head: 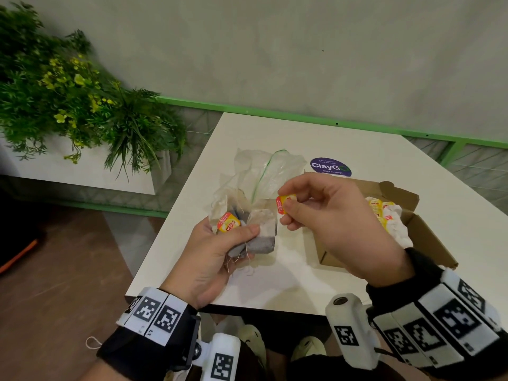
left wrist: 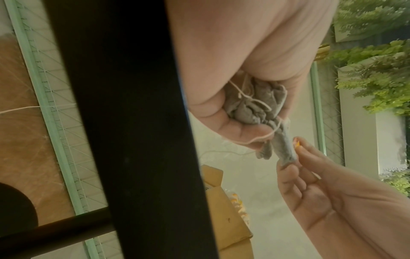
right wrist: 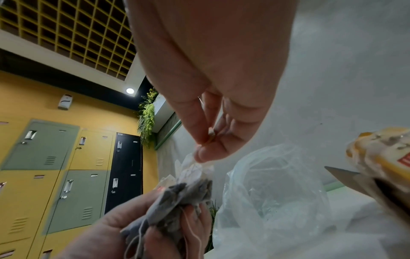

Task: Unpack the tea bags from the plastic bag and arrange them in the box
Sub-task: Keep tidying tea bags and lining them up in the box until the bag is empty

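Your left hand [head: 217, 251] clutches a tangled bunch of tea bags [head: 258, 235]. Your right hand [head: 324, 215] pinches one yellow tag [head: 286, 202], just beside the bunch. The cardboard box [head: 428, 240] sits under your right wrist, partly filled. Risk: knotted strings [left wrist: 250, 98] may drag the neighbours out or tear the paper if you pull hard.

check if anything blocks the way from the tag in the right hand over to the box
Nothing visible does. The right hand pinches a tea bag tag just left of the open cardboard box; its flaps are folded back, with tea bags already inside.
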### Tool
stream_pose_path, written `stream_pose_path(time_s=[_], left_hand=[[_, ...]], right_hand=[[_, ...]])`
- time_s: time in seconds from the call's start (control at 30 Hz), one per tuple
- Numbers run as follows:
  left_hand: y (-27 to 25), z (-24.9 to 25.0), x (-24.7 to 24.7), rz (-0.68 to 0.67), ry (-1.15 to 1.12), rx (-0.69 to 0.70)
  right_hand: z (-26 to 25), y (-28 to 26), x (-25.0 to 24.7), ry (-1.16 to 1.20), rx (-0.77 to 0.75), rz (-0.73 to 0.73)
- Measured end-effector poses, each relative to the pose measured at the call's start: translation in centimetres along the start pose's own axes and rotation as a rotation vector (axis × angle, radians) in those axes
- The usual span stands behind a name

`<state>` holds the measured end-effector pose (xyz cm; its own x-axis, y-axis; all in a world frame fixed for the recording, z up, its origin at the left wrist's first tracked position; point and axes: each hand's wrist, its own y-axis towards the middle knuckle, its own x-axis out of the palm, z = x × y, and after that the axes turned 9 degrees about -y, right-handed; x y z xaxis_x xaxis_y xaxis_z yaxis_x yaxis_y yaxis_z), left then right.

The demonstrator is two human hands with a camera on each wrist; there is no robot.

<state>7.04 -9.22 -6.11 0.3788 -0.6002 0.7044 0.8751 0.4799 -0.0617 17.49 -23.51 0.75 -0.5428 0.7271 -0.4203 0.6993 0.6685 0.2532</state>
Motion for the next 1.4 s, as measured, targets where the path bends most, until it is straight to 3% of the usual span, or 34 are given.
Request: stream_pose_path(time_s=[0.27,0.43,0.73,0.9,1.1,1.27,1.33,1.4], left_hand=[[0.2,-0.1,-0.2,0.016,0.009,0.005],[0.3,-0.2,-0.2,0.011,0.007,0.009],[0.1,-0.4,-0.5,-0.039,-0.05,0.0],[0.0,-0.4,-0.4,-0.087,-0.015,-0.001],[0.1,-0.6,-0.5,-0.108,0.001,-0.009],[0.2,-0.6,-0.7,-0.077,-0.054,0.001],[0.0,-0.6,-0.8,-0.094,-0.068,0.005],[-0.2,-0.4,-0.5,-0.131,-0.076,-0.001]], right_hand=[[-0.2,0.1,-0.3,0.024,0.042,-0.018],[-0.7,0.7,-0.4,-0.141,-0.039,-0.066],[-1.4,2.3,-0.4,-0.499,0.0,-0.196],[-1.8,2.3,-0.8,-0.542,-0.022,-0.207],[-1.9,2.7,-1.4,-0.285,0.029,-0.098],[-1.1,2.8,-1.9,-0.58,-0.024,0.03],[-0.9,2.5,-1.3,-0.638,-0.047,-0.031],[-0.6,2.2,-0.8,-0.547,-0.072,-0.146]])
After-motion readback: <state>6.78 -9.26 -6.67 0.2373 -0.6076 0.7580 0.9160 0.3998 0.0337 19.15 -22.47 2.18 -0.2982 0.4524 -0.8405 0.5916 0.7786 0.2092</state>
